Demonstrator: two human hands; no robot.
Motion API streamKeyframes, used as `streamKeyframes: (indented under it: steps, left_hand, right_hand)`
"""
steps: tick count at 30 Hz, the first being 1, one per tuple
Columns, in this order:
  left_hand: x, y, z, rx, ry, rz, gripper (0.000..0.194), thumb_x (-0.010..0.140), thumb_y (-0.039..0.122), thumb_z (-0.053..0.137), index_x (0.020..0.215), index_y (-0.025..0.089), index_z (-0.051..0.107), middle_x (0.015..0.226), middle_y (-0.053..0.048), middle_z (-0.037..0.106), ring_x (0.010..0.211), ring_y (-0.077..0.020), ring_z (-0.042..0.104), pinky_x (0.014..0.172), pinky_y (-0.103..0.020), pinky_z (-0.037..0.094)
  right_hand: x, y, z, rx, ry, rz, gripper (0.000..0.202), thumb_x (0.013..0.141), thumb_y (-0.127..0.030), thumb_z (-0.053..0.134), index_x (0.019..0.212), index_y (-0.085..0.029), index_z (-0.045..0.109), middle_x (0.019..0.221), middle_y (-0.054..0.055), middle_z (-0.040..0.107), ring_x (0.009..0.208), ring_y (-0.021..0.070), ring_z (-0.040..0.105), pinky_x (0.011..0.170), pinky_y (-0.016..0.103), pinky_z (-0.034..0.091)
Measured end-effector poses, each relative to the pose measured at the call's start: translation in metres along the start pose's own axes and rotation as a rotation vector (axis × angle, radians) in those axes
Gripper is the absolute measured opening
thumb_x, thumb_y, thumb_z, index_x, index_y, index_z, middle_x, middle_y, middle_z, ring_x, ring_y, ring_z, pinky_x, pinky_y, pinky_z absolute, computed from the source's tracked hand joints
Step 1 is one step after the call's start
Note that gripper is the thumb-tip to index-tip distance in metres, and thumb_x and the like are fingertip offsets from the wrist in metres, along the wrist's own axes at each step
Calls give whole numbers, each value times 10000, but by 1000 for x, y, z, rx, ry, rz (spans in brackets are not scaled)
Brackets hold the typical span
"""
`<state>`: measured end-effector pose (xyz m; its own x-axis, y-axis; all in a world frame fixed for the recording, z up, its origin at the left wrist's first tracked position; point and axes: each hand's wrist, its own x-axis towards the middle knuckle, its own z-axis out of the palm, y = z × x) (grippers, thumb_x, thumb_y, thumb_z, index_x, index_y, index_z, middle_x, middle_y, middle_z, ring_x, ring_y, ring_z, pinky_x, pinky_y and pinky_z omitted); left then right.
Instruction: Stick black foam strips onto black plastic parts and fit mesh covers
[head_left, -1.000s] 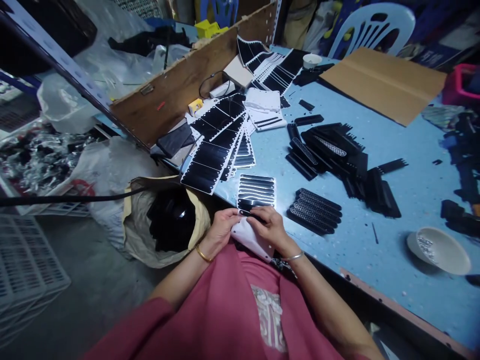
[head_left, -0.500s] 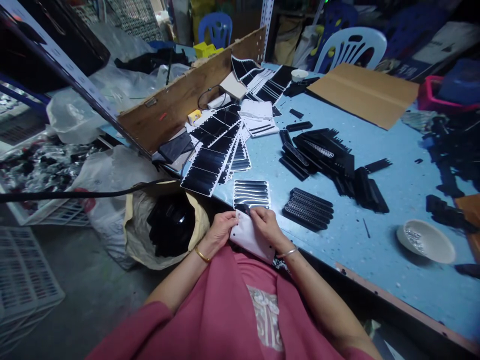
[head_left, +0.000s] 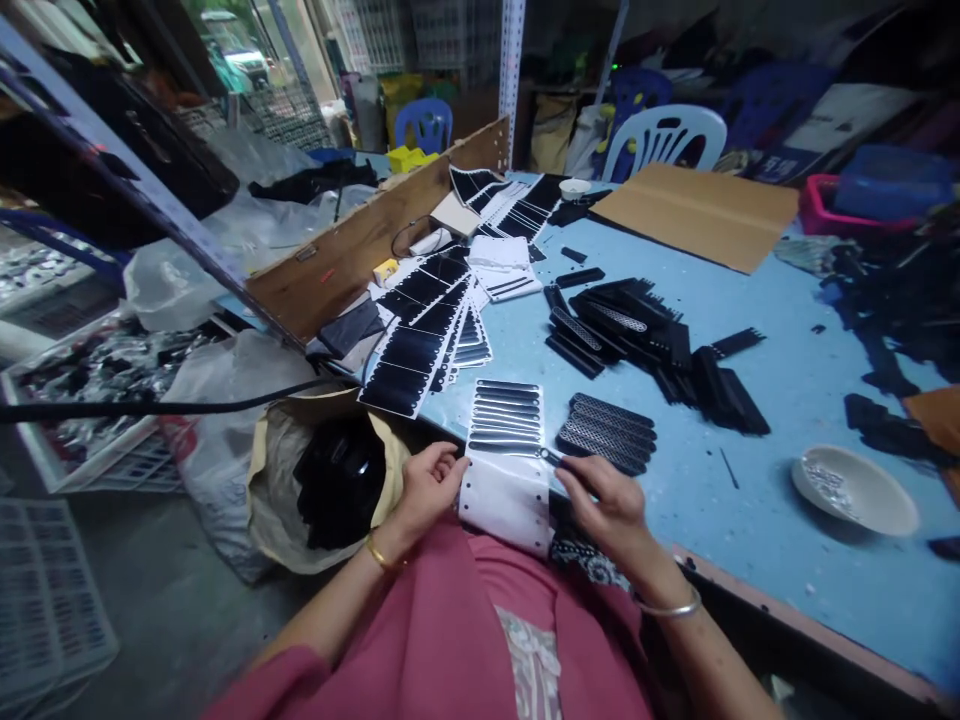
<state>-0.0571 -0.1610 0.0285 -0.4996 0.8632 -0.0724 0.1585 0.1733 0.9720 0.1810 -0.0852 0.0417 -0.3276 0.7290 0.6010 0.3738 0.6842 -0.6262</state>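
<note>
A white backing sheet [head_left: 504, 490] with a row of glossy black adhesive strips [head_left: 506, 410] on its upper half lies over the table's front edge, its bare lower half hanging toward my lap. My left hand [head_left: 433, 485] pinches the sheet's left edge with curled fingers. At the opposite edge, my right hand [head_left: 607, 505] grips the end of the lowest black strip [head_left: 551, 457], which lifts off the backing there. Just beyond my right hand, several black perforated strips [head_left: 607, 432] lie side by side on the table.
Loose black plastic parts [head_left: 637, 325] are heaped farther back. Fanned sheets of black strips [head_left: 409, 365] lie along a wooden board [head_left: 360, 235]. A bowl of small silvery pieces [head_left: 855, 490] sits at right. An open sack [head_left: 270, 490] of black items stands left, and brown cardboard [head_left: 697, 210] lies behind.
My right hand has moved right, from the middle of the sheet to beyond its right edge, with a strip end in its fingers. The sheet now lies flatter; my left hand has shifted slightly down.
</note>
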Motion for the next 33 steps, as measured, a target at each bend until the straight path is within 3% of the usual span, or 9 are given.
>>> streamKeyframes:
  steps: [4, 6, 8, 11, 17, 20, 25, 28, 33]
  left_hand:
    - [1, 33, 40, -180, -536, -145, 304, 731, 403, 756, 729, 118, 651, 599, -18, 637, 483, -92, 560, 490, -194, 434]
    - [4, 38, 64, -299, -701, -266, 351, 726, 433, 762, 700, 111, 625, 574, -29, 645, 436, -82, 549, 449, -178, 395]
    - [10, 36, 83, -385, -772, -365, 381, 704, 449, 776, 680, 111, 601, 552, -38, 652, 389, -76, 536, 400, -164, 341]
    - [23, 29, 100, -410, -791, -420, 380, 679, 432, 796, 671, 111, 592, 546, -48, 662, 371, -81, 548, 365, -153, 310]
    - [41, 26, 113, -319, -874, -382, 347, 728, 417, 761, 661, 111, 611, 563, -57, 669, 400, -93, 575, 371, -157, 359]
    - [48, 23, 116, -177, -797, -252, 347, 738, 434, 757, 752, 99, 671, 527, -25, 634, 379, -97, 550, 375, -180, 381]
    - [68, 9, 120, -17, -497, 74, 315, 671, 287, 805, 927, 125, 717, 626, -7, 651, 504, -107, 564, 510, -221, 445]
    - [82, 1, 128, 121, -495, 251, 234, 641, 180, 788, 869, 158, 740, 619, 2, 636, 557, -121, 548, 560, -236, 430]
    - [92, -1, 139, 257, -613, 380, 190, 671, 102, 715, 848, 163, 749, 667, -17, 644, 591, -142, 554, 636, -269, 439]
  right_hand:
    - [-20, -9, -2, -132, -110, -125, 140, 927, -187, 575, 1026, -167, 672, 705, 61, 662, 611, 168, 612, 563, 294, 498]
    - [-24, -8, -7, -179, -131, -111, 153, 932, -185, 569, 1053, -164, 660, 733, 71, 668, 651, 178, 625, 589, 305, 512]
    - [-28, -3, -16, -190, -99, -75, 204, 925, -199, 589, 1120, -162, 636, 802, 90, 687, 714, 195, 650, 626, 320, 539]
    - [-35, 11, -31, -187, -25, -11, 288, 901, -206, 631, 1186, -169, 611, 880, 107, 700, 776, 208, 675, 654, 329, 567]
    - [-40, 31, -39, -178, -59, 89, 161, 902, -155, 588, 1030, -184, 681, 786, 82, 701, 700, 189, 671, 618, 309, 560]
    - [-36, 34, -46, -216, -32, 150, 122, 895, -175, 596, 957, -183, 701, 753, 74, 706, 668, 186, 666, 607, 308, 551]
    - [-33, 44, -74, -251, 31, 319, 105, 882, -266, 632, 904, -216, 721, 771, 55, 723, 687, 184, 679, 628, 307, 553]
    - [-32, 60, -81, -206, 74, 385, 107, 861, -310, 663, 874, -226, 727, 795, 47, 728, 723, 192, 684, 664, 323, 557]
    - [-31, 88, -70, -216, 117, 391, 128, 845, -338, 680, 826, -217, 719, 774, 49, 727, 714, 192, 685, 672, 330, 556]
